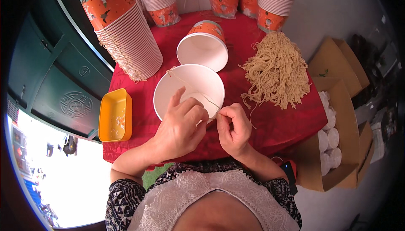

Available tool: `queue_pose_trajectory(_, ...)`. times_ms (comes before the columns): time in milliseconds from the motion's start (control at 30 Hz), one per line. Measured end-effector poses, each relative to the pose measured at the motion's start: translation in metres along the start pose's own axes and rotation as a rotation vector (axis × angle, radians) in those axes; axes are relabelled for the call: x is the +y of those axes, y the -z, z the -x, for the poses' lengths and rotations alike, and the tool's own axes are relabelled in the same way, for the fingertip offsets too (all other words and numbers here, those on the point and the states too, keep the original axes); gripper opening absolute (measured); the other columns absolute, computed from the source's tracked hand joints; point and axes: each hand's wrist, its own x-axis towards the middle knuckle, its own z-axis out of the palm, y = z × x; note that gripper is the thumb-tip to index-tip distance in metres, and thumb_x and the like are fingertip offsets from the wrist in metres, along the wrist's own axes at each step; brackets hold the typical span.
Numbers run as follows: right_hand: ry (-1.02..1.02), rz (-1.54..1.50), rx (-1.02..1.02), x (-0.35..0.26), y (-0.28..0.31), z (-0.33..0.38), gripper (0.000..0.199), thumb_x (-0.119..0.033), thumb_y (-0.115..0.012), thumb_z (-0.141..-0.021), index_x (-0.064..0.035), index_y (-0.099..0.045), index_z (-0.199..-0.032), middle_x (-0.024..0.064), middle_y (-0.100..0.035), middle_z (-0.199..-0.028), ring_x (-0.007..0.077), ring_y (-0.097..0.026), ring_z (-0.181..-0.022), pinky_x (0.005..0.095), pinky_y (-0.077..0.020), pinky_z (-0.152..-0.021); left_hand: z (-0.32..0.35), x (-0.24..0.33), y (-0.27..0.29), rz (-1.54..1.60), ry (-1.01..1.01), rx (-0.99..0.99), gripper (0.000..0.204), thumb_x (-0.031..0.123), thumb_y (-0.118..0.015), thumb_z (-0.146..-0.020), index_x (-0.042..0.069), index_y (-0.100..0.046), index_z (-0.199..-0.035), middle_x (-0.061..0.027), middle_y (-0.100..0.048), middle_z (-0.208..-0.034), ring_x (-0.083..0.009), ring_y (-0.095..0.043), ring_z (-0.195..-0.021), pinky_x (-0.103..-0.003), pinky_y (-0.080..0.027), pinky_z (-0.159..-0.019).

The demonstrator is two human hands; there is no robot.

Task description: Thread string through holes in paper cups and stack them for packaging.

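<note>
1 red cloth-covered table (280, 131); dark green panelled door (36, 77), beyond left edge; pale grey wall (331, 9), beyond far-right corner; bright daylight (82, 188), near-left corner.

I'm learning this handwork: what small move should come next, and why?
Perhaps secure the cord at the near right rim of the paper bucket, where the right hand pinches it beside the left hand: it crosses from the far left rim.

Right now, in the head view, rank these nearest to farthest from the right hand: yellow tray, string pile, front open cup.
1. Front open cup: just ahead and left of the right hand.
2. String pile: ahead, right.
3. Yellow tray: table's left side.
</note>
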Motion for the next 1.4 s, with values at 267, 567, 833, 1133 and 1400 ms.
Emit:
queue_pose_trajectory(267, -0.044, -0.035, 0.029, -0.002, 0.000, 0.000, 0.025, 0.013, -0.069, -0.082, -0.0009, -0.059, -0.100, 0.0093, -0.057, -0.080, 0.0184, -0.062, -0.064, 0.0302, -0.0474, -0.053, 0.001, 0.002, -0.001, 0.039, -0.047, -0.011, 0.024, -0.005, -0.072, -0.075, 0.005, -0.058, -0.091, -0.0069, -0.059, -0.084, -0.0260, -0.065, -0.083, -0.063, -0.036, -0.108)
queue_pose_trajectory(567, 0.056, 0.039, -0.051, 0.000, 0.002, -0.001, 0.025, 0.010, -0.073, -0.076, -0.0014, -0.064, -0.096, 0.0095, -0.060, -0.083, 0.0242, -0.063, -0.066, 0.0341, -0.0498, -0.053, -0.001, -0.003, -0.004, 0.109, -0.054, 0.048, 0.024, -0.007, -0.072, -0.075, 0.004, -0.058, -0.092, -0.0068, -0.062, -0.081, -0.0264, -0.064, -0.080, -0.063, -0.036, -0.108)
queue_pose_trajectory(833, 0.067, -0.004, -0.068, -0.002, 0.001, -0.001, 0.020, 0.012, -0.070, -0.078, 0.0005, -0.065, -0.093, 0.0101, -0.061, -0.086, 0.0182, -0.059, -0.064, 0.0284, -0.0469, -0.053, -0.002, -0.005, -0.005, 0.157, 0.018, 0.075, 0.025, -0.010, -0.069, -0.075, 0.005, -0.059, -0.093, -0.0042, -0.064, -0.080, -0.0225, -0.065, -0.076, -0.057, -0.037, -0.111)
queue_pose_trajectory(1133, -0.190, -0.225, -0.084, -0.007, 0.005, 0.002, 0.011, 0.008, -0.068, -0.085, 0.0008, -0.065, -0.093, 0.0070, -0.060, -0.085, 0.0145, -0.060, -0.071, 0.0264, -0.0467, -0.060, 0.000, -0.007, -0.007, 0.199, 0.105, 0.056, 0.028, -0.013, -0.067, -0.076, 0.005, -0.059, -0.095, -0.0041, -0.064, -0.080, -0.0220, -0.068, -0.077, -0.056, -0.034, -0.114)
queue_pose_trajectory(1400, -0.363, -0.332, -0.104, -0.007, 0.008, 0.001, 0.002, 0.001, -0.066, -0.091, 0.0024, -0.065, -0.089, 0.0068, -0.061, -0.082, 0.0128, -0.057, -0.071, 0.0265, -0.0455, -0.063, 0.000, -0.004, -0.003, 0.086, 0.004, -0.012, 0.028, -0.007, -0.069, -0.076, 0.004, -0.059, -0.099, -0.0080, -0.065, -0.087, -0.0273, -0.067, -0.086, -0.067, -0.024, -0.115)
